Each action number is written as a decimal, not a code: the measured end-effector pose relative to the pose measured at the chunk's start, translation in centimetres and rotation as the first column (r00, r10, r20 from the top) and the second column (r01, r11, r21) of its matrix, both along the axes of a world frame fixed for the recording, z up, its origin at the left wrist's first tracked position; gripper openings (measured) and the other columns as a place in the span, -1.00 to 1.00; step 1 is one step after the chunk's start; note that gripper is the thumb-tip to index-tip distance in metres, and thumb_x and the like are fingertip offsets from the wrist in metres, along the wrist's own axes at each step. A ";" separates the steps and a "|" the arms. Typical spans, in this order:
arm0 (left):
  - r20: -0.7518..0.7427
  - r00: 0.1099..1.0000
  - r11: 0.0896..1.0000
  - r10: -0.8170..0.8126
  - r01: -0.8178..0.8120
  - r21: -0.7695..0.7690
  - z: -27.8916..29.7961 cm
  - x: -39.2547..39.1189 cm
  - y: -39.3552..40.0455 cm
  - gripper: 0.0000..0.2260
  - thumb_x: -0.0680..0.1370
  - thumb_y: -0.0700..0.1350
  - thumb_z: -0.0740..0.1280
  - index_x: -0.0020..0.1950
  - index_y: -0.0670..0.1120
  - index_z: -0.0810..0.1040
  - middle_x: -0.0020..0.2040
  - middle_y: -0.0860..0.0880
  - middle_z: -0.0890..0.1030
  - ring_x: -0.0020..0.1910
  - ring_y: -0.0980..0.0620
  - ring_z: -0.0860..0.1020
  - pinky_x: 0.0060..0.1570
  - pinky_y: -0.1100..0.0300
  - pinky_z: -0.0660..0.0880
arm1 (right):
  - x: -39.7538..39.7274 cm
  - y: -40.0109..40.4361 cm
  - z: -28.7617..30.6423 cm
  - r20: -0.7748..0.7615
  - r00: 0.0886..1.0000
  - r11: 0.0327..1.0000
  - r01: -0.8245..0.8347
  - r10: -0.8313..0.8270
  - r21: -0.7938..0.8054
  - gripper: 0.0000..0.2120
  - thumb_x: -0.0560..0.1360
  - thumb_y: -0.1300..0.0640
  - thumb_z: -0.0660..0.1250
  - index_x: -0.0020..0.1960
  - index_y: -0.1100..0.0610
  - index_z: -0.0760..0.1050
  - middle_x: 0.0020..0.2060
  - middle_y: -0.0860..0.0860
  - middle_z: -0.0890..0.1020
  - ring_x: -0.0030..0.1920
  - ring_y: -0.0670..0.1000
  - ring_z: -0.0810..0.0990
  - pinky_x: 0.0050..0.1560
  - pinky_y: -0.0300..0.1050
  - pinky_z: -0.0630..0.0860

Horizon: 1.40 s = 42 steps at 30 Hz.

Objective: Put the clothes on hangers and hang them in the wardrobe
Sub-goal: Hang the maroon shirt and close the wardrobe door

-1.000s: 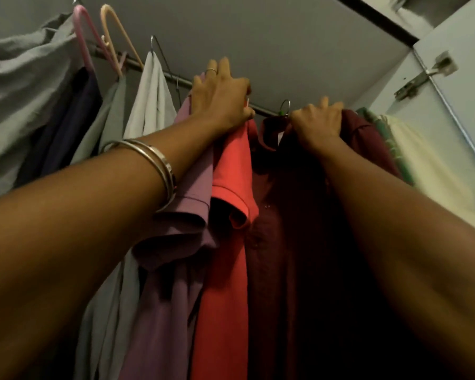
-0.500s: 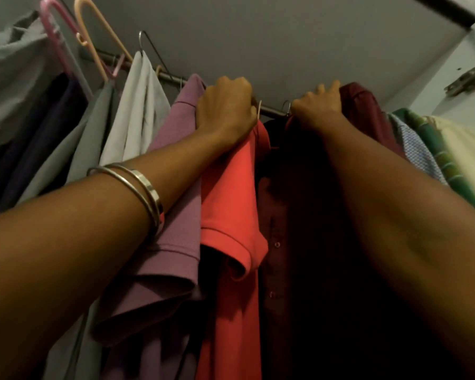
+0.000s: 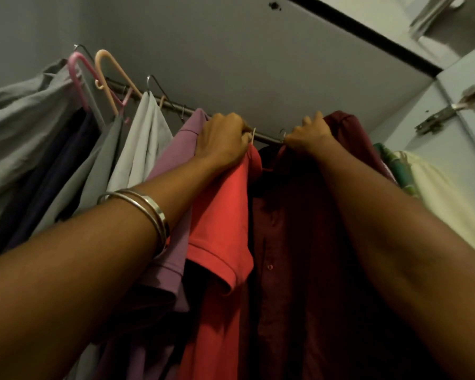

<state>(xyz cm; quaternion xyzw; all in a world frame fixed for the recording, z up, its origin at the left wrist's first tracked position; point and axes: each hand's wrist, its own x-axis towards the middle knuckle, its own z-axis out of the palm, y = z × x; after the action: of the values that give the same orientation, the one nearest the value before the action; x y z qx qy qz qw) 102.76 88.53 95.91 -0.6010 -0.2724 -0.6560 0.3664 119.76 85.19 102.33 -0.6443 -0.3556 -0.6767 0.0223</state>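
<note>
Both my arms reach up to the metal wardrobe rail [image 3: 269, 139]. My left hand [image 3: 222, 138] grips the top of the coral-red polo shirt [image 3: 220, 215] at its hanger, whose pale hook [image 3: 254, 134] sits on the rail. My right hand [image 3: 310, 137] grips the collar and hanger top of the dark maroon shirt [image 3: 294, 242], its metal hook [image 3: 282, 132] over the rail. A lilac polo shirt [image 3: 176, 165] hangs just left of the red one. The fingertips of both hands are hidden in the cloth.
Further left hang a pale grey garment [image 3: 143, 149], dark and grey clothes [image 3: 25, 149], and empty pink [image 3: 77, 75] and peach hangers [image 3: 107, 69]. Green [image 3: 395, 165] and cream garments [image 3: 444, 204] hang on the right. The wardrobe door with its hinge [image 3: 450, 111] stands at right.
My left hand has curled down from the rail onto the red shirt's hanger top. The view has tilted slightly; both hands stay at the rail.
</note>
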 end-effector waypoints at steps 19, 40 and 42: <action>-0.074 0.997 0.997 -0.007 0.013 0.073 -0.9 0.6 0.1 -0.73 0.57 -0.13 0.26 0.24 -0.04 0.59 0.20 -0.08 0.61 0.20 -0.12 0.54 0.15 0.06 0.45 | 0.7 2.2 2.0 -0.012 1.000 1.000 0.001 -0.001 -0.007 -0.60 0.67 -0.02 -0.06 0.44 0.02 0.33 0.45 0.08 0.34 0.45 0.22 0.22 0.44 0.23 0.03; -0.115 0.990 0.997 -0.079 0.080 0.008 -7.6 2.4 -1.0 -0.57 0.44 -0.26 0.35 0.31 -0.08 0.53 0.26 -0.11 0.57 0.26 -0.08 0.50 0.29 0.16 0.34 | 1.8 -6.7 -6.5 -0.454 0.171 0.375 -0.831 0.875 0.411 -0.61 0.56 0.31 0.25 0.38 0.33 0.34 0.30 0.29 0.46 0.33 0.27 0.42 0.32 0.11 0.37; -0.114 0.990 0.997 -0.078 0.075 -0.028 -9.6 2.4 -0.9 -0.58 0.44 -0.25 0.35 0.30 -0.08 0.54 0.23 -0.13 0.59 0.24 -0.10 0.52 0.26 0.13 0.36 | 2.1 -7.7 -9.0 -0.608 -0.093 0.288 -0.817 0.789 0.499 -0.67 0.58 0.28 0.23 0.33 0.32 0.37 0.17 0.18 0.51 0.33 0.22 0.42 0.31 0.07 0.35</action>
<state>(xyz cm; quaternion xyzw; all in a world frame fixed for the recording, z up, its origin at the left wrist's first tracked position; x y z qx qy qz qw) 105.20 87.64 86.30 -0.6521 -0.2353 -0.6307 0.3488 121.87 77.51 93.28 -0.5176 -0.6251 -0.1547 0.5634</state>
